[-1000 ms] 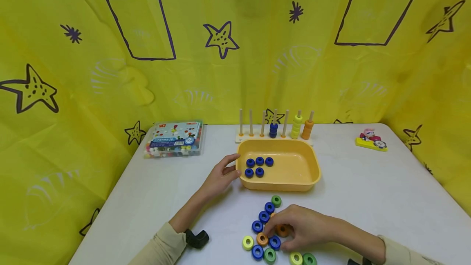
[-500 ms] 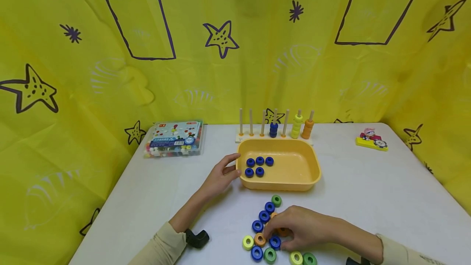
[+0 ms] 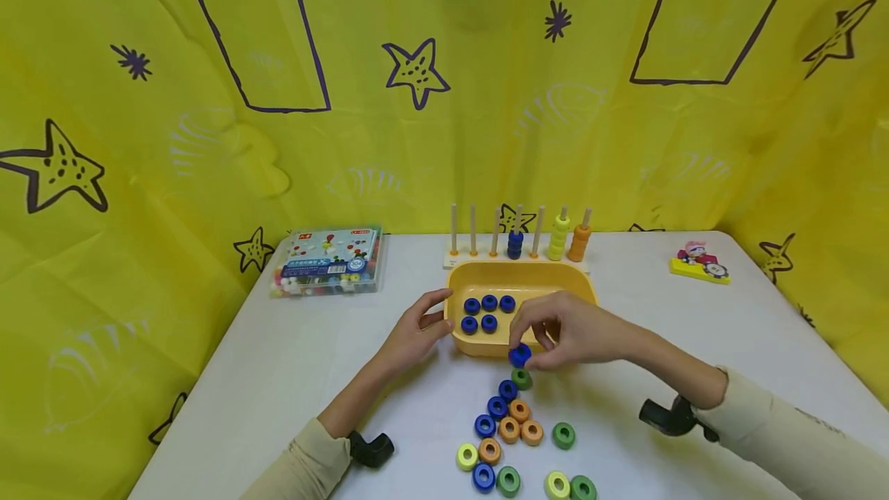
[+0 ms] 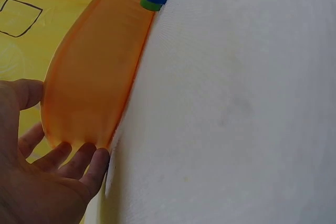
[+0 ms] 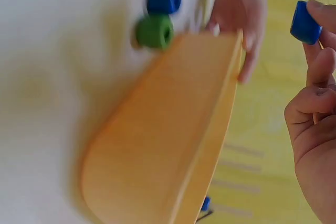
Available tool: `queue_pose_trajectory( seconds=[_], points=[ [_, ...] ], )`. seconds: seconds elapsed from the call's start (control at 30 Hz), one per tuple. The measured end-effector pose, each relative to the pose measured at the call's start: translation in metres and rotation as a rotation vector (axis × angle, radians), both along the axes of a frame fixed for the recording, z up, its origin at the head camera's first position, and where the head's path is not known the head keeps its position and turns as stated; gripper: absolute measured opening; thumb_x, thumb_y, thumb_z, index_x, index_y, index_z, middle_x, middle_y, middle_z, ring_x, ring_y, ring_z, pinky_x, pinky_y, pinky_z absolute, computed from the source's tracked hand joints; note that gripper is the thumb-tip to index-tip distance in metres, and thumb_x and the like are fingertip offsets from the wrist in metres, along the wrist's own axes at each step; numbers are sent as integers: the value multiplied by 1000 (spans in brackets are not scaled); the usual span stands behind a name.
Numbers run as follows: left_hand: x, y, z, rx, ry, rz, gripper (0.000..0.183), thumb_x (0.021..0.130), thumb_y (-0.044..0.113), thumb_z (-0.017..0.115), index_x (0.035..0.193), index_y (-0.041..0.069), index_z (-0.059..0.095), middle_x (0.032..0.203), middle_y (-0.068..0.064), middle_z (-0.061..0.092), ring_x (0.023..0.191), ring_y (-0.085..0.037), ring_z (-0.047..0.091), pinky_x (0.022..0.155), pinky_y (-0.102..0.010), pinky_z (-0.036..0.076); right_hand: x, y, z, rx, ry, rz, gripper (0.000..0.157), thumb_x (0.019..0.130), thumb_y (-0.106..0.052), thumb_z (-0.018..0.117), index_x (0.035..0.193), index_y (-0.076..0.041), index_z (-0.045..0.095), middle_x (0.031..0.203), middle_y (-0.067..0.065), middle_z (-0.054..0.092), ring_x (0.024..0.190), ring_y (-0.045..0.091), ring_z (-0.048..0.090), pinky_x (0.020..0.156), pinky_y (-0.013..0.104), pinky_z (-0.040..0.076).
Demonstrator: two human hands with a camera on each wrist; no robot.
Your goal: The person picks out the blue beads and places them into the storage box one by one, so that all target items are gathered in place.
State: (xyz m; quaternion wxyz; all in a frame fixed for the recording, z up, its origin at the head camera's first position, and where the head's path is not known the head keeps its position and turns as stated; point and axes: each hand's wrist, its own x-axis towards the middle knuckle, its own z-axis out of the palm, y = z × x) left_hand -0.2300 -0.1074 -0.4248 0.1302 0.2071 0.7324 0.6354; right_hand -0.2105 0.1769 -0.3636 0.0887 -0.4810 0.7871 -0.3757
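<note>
My right hand (image 3: 566, 330) pinches a blue ring bead (image 3: 519, 356) between thumb and fingers, above the near side of a yellow-orange tray (image 3: 486, 349). The right wrist view shows this blue bead (image 5: 305, 23) at the fingertips. My left hand (image 3: 415, 334) touches the tray's left end, its fingers spread along the outer wall, as the left wrist view also shows. Inside the tray several blue beads (image 3: 489, 303) lie at the left in two rows. Loose blue (image 3: 497, 407), orange (image 3: 509, 430), green (image 3: 564, 435) and yellow beads (image 3: 468, 457) lie on the white table below it.
Behind the tray stands a peg rack (image 3: 458, 259) with blue, yellow and orange rings stacked on three pegs. A clear plastic box (image 3: 329, 262) of colourful pieces lies at the back left. A small toy figure (image 3: 698, 262) sits at the right. Yellow curtains surround the table (image 3: 278, 376).
My right hand has lifted a blue bead from the loose group and moved away from me to the tray's near edge, uncovering orange and green beads. My left hand stays at the tray.
</note>
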Motion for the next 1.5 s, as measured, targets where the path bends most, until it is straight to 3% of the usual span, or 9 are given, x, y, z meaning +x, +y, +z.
queue_pose_trajectory(
  seconds=[0.13, 0.3, 0.57, 0.87, 1.17, 1.37, 1.5],
  points=[
    [0, -1, -1, 4, 4, -5, 51, 93, 5, 54, 140, -1, 35, 145, -17, 32, 125, -35, 40, 95, -41, 41, -29, 6, -4, 33, -22, -108, 22, 78, -31, 76, 97, -27, 66, 81, -8, 59, 60, 10, 49, 48, 25, 43],
    [-1, -1, -3, 4, 2, -6, 51, 93, 5, 54, 140, 0, 35, 146, -17, 31, 126, -36, 39, 95, -40, 40, -56, 11, -25, 85, -55, -214, 23, 75, -37, 77, 95, -30, 68, 72, -2, 58, 60, 10, 50, 51, 25, 42],
    [0, -1, -3, 11, 1, 4, 52, 92, 4, 55, 140, 0, 35, 146, -16, 31, 126, -38, 39, 95, -42, 40, -78, 11, -53, 96, -115, -176, 22, 75, -26, 78, 95, -20, 70, 73, 4, 60, 60, 13, 52, 51, 23, 41],
    [-1, -1, -3, 1, -5, 4, 52, 92, 6, 55, 140, 2, 36, 146, -14, 31, 126, -36, 39, 96, -42, 39, -81, 7, -64, 192, -152, -168, 19, 77, -20, 77, 94, -22, 71, 84, 1, 63, 60, 13, 52, 49, 22, 42],
    [-2, -1, -3, 9, 1, 2, 52, 92, 5, 55, 140, 2, 36, 146, -15, 31, 126, -37, 39, 95, -42, 40, -82, 6, -65, 213, -149, -150, 19, 78, -18, 76, 96, -22, 69, 85, -1, 62, 60, 12, 51, 50, 22, 42],
    [-2, -1, -3, 1, 2, 12, 51, 92, 5, 55, 140, 2, 36, 146, -14, 32, 125, -36, 40, 95, -41, 40, -74, 5, -48, 148, -143, -174, 23, 78, -23, 76, 100, -18, 69, 97, 2, 64, 64, 14, 51, 55, 24, 41],
    [-1, 0, -3, -3, -2, 13, 51, 92, 5, 55, 140, 3, 37, 146, -12, 32, 125, -35, 40, 95, -41, 40, -49, -6, -25, 100, -49, -137, 23, 79, -27, 75, 101, -26, 69, 92, -6, 63, 57, 9, 46, 50, 22, 38]
  ],
)
